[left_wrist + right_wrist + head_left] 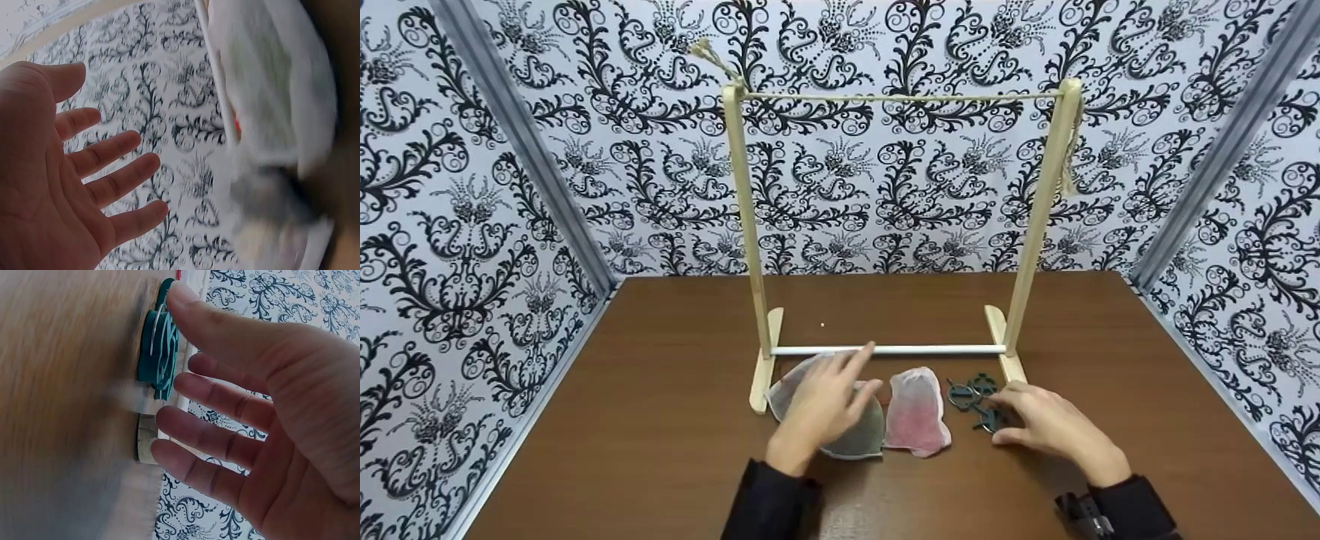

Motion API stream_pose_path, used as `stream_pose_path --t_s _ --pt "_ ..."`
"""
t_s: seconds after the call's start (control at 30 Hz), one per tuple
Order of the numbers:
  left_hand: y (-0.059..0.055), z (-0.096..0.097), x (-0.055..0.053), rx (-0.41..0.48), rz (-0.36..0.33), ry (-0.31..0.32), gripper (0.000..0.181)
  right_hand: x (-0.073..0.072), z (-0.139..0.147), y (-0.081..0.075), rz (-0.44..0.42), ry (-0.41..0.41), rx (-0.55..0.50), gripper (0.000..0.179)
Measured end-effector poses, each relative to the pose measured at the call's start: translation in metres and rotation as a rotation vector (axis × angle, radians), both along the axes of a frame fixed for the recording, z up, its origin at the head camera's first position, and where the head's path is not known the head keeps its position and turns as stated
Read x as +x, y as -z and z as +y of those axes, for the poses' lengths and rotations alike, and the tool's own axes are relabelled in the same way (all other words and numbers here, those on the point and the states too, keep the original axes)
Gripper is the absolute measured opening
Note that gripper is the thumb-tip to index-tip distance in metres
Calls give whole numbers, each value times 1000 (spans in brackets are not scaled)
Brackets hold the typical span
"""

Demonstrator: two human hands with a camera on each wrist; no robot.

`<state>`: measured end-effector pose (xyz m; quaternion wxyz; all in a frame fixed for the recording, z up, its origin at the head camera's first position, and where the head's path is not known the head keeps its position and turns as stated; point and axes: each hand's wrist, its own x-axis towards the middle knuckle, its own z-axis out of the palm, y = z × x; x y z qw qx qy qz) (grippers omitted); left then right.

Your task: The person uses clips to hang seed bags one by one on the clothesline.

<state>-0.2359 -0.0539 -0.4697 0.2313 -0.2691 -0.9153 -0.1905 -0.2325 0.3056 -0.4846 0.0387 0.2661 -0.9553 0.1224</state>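
Observation:
My left hand (pixel 823 397), fingers spread and holding nothing, hovers over a grey-green, white-edged fabric piece (pixel 864 435). Part of this piece is hidden beneath the hand. Beside it lies a white-and-pink fabric piece (pixel 916 420), flat on the table. Several dark green clips with metal rings (pixel 962 395) sit in a small cluster to its right. At the right side of that cluster is my right hand (pixel 1050 427), its fingers loosely bent with nothing gripped. The right wrist view shows the thumb close to the green clips (pixel 160 349); contact is unclear.
Behind the fabric pieces stands a wooden frame (pixel 1039 217) with a rope (pixel 900 98) strung across its top and a white rod (pixel 937 350) low between its posts. The brown table (pixel 660 420) meets patterned walls (pixel 840 195) at the back and sides.

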Motion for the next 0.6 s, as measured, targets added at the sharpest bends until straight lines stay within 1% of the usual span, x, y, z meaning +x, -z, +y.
stream_pose_path --t_s 0.1,0.23,0.27,0.37,0.43,0.53,0.6 --pt "3 17 -1 -21 -9 33 55 0 -2 1 -36 24 16 46" --pt "9 41 -1 -78 18 43 55 -1 -4 2 -68 49 41 46" --pt "10 47 -1 -98 13 43 56 -1 -5 2 -72 52 45 45" --pt "15 63 0 -161 -28 62 56 -1 -7 2 -70 39 52 42" --pt "17 71 0 -174 -77 96 56 -1 -9 1 -56 27 53 40" --pt "20 82 1 -197 -127 129 58 0 -14 -3 -15 -2 38 38" --pt "21 86 2 -204 -147 139 59 2 -18 -6 23 -25 16 37"
